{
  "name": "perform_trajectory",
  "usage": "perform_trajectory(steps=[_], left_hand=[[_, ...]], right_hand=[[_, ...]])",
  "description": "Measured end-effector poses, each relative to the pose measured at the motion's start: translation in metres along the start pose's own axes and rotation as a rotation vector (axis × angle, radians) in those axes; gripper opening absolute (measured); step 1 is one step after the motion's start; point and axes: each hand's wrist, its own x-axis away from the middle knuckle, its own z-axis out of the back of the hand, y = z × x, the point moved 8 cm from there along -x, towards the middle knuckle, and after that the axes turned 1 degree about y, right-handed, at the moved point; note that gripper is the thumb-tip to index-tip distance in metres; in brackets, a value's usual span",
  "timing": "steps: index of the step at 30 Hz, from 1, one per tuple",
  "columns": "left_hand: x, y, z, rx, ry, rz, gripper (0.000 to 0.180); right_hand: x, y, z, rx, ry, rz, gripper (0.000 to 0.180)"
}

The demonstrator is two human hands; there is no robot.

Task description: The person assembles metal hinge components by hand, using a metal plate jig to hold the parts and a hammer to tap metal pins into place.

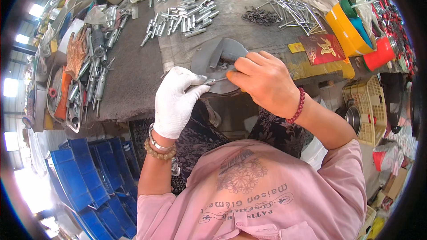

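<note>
My left hand (pixel 176 100), in a white knitted glove, pinches a small silver metal cylinder (pixel 211 82) between thumb and fingertips. A thin metal rod (pixel 221 79) runs from that cylinder to my bare right hand (pixel 267 80), whose thumb and index finger are closed on it. Whether the rod sits inside the cylinder or only touches it, I cannot tell. Both hands are above the near rim of a round grey dish (pixel 201 62) at the table's front edge. An upright grey divider (pixel 216 53) stands in the dish, with small dark bits beside it.
Many silver cylinders (pixel 182 20) lie loose at the back. Farther right are a dark pile of small parts (pixel 261 17), long thin rods (pixel 300 13), a red envelope (pixel 322 49) and a yellow container (pixel 347 31). Tools and an orange-stained glove (pixel 77 51) crowd the left; blue bins (pixel 80 173) stand below.
</note>
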Motion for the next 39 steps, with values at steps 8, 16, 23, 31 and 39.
perform_trajectory(steps=[8, 16, 23, 31, 39], left_hand=[[0.0, -0.002, 0.002, -0.005, -0.024, -0.014, 0.018], [-0.006, 0.005, 0.001, -0.015, -0.011, -0.028, 0.018], [-0.002, 0.01, 0.003, -0.023, 0.044, -0.097, 0.016], [0.004, 0.0, 0.002, -0.009, 0.031, -0.032, 0.02], [-0.004, 0.003, 0.0, 0.022, 0.043, -0.045, 0.019]], right_hand=[[0.001, 0.001, 0.007, 0.04, 0.026, -0.035, 0.017], [0.033, 0.153, 0.023, 0.151, 0.082, -0.579, 0.016], [0.022, 0.172, -0.005, 0.181, -0.061, -0.521, 0.014], [0.021, 0.171, -0.005, 0.127, 0.016, -0.478, 0.004], [0.027, 0.183, -0.005, 0.099, 0.019, -0.477, 0.006]])
